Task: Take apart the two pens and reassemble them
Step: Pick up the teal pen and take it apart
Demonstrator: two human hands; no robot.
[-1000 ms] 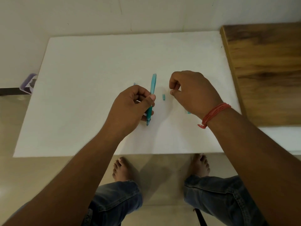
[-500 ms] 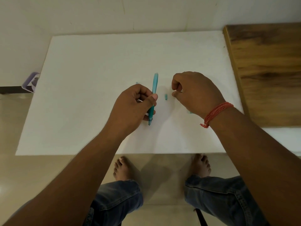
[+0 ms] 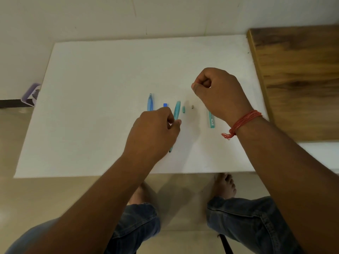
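Note:
My left hand (image 3: 154,131) pinches a teal pen (image 3: 176,111) at its middle; the pen lies almost flat on the white table (image 3: 91,107), tip toward me. A light blue pen barrel (image 3: 150,102) and a small dark blue piece (image 3: 165,105) lie just beyond that hand. A tiny teal piece (image 3: 183,109) and a small tan piece (image 3: 192,106) rest to the right of the teal pen. My right hand (image 3: 220,92) hovers above the table with fingers closed; I cannot tell whether it holds anything. Partly under its wrist lies a teal pen section (image 3: 211,120).
A wooden board (image 3: 300,79) covers the table's right side. A purple object (image 3: 31,94) sits off the left edge by the wall. My jeans-clad legs and bare feet (image 3: 224,186) stand below the table's near edge.
My right hand rose and moved back and right, away from the small pieces, uncovering the tan piece and the teal section. My left hand lowered the teal pen toward the table.

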